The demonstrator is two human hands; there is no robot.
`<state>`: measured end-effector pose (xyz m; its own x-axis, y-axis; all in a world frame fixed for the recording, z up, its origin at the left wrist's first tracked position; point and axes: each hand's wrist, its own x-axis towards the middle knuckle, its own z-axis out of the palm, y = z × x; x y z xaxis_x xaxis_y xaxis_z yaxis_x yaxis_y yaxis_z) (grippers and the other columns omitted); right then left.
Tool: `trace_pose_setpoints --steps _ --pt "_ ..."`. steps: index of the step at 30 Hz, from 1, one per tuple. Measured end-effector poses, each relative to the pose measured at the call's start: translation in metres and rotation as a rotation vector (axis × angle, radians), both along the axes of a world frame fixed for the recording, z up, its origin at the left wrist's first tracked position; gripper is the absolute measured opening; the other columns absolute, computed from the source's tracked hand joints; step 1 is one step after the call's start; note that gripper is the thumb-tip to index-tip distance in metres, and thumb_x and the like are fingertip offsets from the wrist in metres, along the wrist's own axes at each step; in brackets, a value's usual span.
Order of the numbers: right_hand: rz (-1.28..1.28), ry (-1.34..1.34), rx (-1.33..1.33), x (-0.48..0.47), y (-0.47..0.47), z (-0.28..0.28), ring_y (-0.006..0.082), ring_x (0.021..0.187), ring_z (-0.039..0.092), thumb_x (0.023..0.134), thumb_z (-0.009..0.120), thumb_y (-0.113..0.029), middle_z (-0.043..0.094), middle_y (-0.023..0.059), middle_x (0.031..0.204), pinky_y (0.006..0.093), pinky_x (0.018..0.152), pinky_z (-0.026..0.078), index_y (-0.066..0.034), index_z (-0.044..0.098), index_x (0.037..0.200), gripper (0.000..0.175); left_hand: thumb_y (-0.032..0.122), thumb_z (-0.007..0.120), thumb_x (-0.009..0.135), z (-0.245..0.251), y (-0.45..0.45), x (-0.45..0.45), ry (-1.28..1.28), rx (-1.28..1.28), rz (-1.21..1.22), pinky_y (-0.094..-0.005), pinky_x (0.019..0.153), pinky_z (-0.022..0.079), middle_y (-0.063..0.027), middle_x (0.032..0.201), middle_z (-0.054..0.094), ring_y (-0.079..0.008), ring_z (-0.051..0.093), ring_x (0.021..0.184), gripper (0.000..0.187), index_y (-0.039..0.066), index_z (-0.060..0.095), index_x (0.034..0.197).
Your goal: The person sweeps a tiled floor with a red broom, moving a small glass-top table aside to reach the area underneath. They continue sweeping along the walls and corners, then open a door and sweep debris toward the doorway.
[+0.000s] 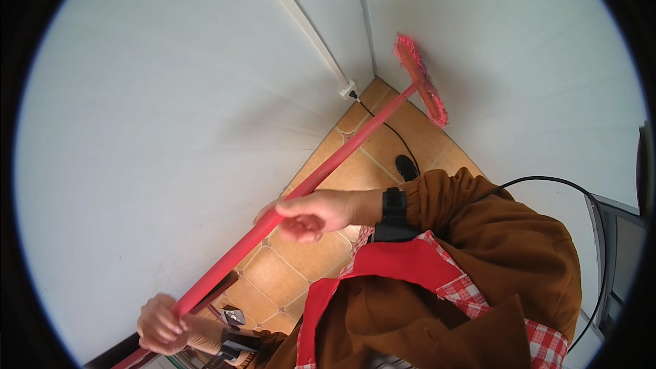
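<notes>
A push broom with a red handle (pixel 328 166) slants across the view from lower left to upper right. Its reddish head (pixel 416 76) carries pink bristles facing the right-hand wall; whether they touch it I cannot tell. My right hand (pixel 320 213) is wrapped around the middle of the handle, thumb along the near side. Lower down, my left hand (pixel 163 324) grips the handle near its bottom end in the picture. Black bands encircle both wrists. The left hand is slightly blurred.
Two pale walls meet at a corner (pixel 374 74) above a tan tiled floor (pixel 271 271). White cable trunking (pixel 302 20) runs down to a socket (pixel 348 90) with a black plug. A black cable (pixel 392 129) trails past my shoe (pixel 406 166). A metal-framed window or door (pixel 617 246) stands right.
</notes>
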<state>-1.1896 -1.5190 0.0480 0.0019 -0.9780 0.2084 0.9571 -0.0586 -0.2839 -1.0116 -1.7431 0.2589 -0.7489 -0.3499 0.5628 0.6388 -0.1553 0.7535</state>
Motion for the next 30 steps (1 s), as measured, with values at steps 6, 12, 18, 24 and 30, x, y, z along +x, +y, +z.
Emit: trace_pose_setpoints --steps 6,12,18,24,30 --pt "-0.032 0.18 -0.01 -0.006 -0.012 0.031 0.0069 0.055 0.051 0.101 0.057 -0.043 0.061 -0.0004 0.071 0.0216 0.047 0.037 -0.0115 0.063 0.122 0.039 0.016 0.06 0.095 0.012 0.021 0.043 0.131 -0.044 0.06 -0.0162 0.04 0.031 0.0072 0.041 0.04 -0.0056 0.039 0.039 0.053 0.02 0.033 0.049" --pt "-0.124 0.058 0.121 -0.025 -0.01 -0.031 0.0104 0.057 0.046 0.099 0.055 -0.04 0.057 -0.0006 0.073 0.0239 0.051 0.036 -0.0078 0.067 0.112 0.037 0.019 0.057 0.097 -0.042 0.053 0.02 0.003 -0.075 0.312 -0.021 0.038 0.033 0.0058 0.045 0.034 -0.0083 0.034 0.038 0.044 0.015 0.036 0.059" --pt "-0.346 -0.384 0.506 -0.038 0.022 -0.139 0.0106 0.054 0.044 0.094 0.06 -0.041 0.057 -0.001 0.071 0.0252 0.05 0.035 -0.0112 0.067 0.099 0.031 0.014 0.05 0.102 -0.127 0.104 -0.05 -0.403 -0.221 0.146 -0.0327 0.052 0.045 -0.0058 0.062 0.049 -0.0238 0.055 0.062 0.035 0.006 0.047 0.068" --pt "-0.396 -0.358 0.95 -0.056 0.05 -0.213 0.0115 0.053 0.047 0.095 0.058 -0.042 0.054 -0.0009 0.063 0.0254 0.046 0.035 -0.0127 0.059 0.082 0.032 0.019 0.053 0.104 -0.193 0.16 -0.099 -0.667 -0.14 0.067 -0.0298 0.056 0.051 -0.012 0.076 0.059 -0.0222 0.061 0.077 0.039 0.001 0.053 0.07" --pt "-0.211 -0.34 0.713 -0.021 0.036 -0.157 0.0102 0.053 0.046 0.094 0.063 -0.044 0.059 -0.0006 0.069 0.0246 0.048 0.036 -0.0135 0.061 0.078 0.035 0.03 0.055 0.102 -0.141 0.082 -0.056 -0.485 -0.046 0.113 -0.0251 0.046 0.038 -0.0033 0.061 0.044 -0.0208 0.053 0.064 0.041 0.011 0.042 0.067"
